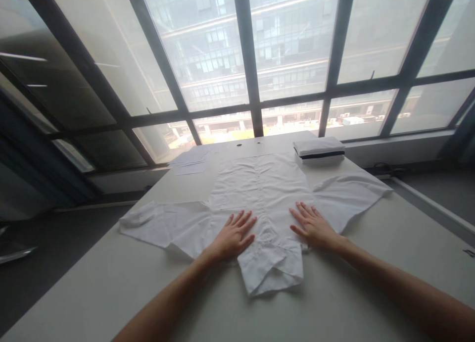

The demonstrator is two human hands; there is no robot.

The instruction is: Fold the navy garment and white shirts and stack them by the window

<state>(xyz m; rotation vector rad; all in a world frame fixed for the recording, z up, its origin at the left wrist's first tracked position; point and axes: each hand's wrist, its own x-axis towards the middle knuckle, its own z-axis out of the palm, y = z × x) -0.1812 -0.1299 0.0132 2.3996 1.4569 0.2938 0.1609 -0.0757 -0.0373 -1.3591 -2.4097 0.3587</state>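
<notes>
A white long-sleeved shirt (237,186) lies spread out with its front up and its collar end toward me. One sleeve reaches out to the left and the other to the right. Creases run across the body, and a button line goes down the middle. My left hand (233,236) rests flat on the shirt, left of the button line, with fingers spread. On the other side of that line, my right hand (310,225) lies palm down near the shoulder, fingers apart. Between my wrists, the collar part hangs toward me in a loose fold. Neither hand holds anything.
The shirt lies on a white table (111,287). A stack of folded white cloth (319,148) with a dark band sits at the back right. Sheets of paper (191,160) lie at the back left. Large windows (289,45) rise beyond the far edge.
</notes>
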